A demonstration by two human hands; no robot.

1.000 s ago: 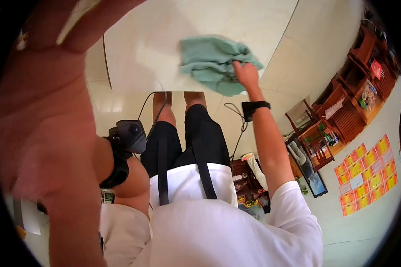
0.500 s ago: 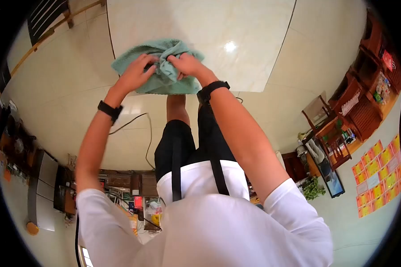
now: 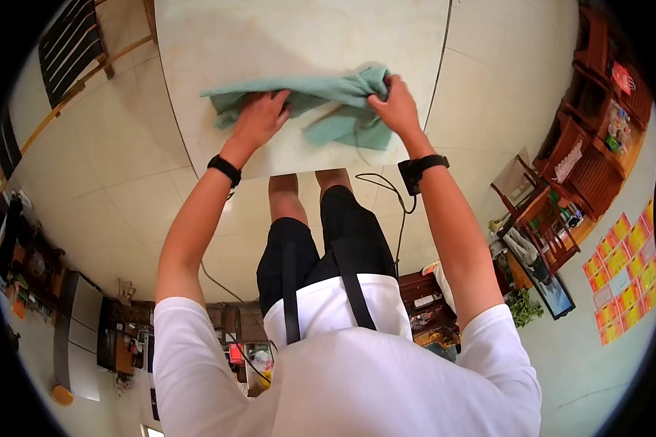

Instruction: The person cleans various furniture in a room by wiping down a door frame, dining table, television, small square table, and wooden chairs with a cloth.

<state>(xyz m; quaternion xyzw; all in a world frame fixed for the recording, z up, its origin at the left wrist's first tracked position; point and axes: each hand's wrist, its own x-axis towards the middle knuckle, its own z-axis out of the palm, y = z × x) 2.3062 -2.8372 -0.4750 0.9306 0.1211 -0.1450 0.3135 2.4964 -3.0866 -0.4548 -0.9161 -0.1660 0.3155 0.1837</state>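
Observation:
A light green cloth towel (image 3: 306, 87) lies stretched and crumpled across the near part of a pale, glossy tabletop (image 3: 291, 36). Its right end is bunched in my right hand (image 3: 397, 109), whose fingers are closed around the fabric. My left hand (image 3: 262, 118) is at the towel's left half, fingers curled against its lower edge; some of them are hidden by the cloth. One loose fold hangs toward me between the hands and under the right one. Each wrist wears a black band.
Dark cables (image 3: 393, 189) hang by my legs below the table's near edge. A wooden chair (image 3: 539, 211) and wooden shelving (image 3: 598, 146) stand to the right. On the left are a striped dark rack (image 3: 69, 47) and a grey cabinet (image 3: 76, 328).
The towel has gone from a gathered bundle at the table's near left corner to a long spread strip farther right. My hands have moved apart, the right one farthest.

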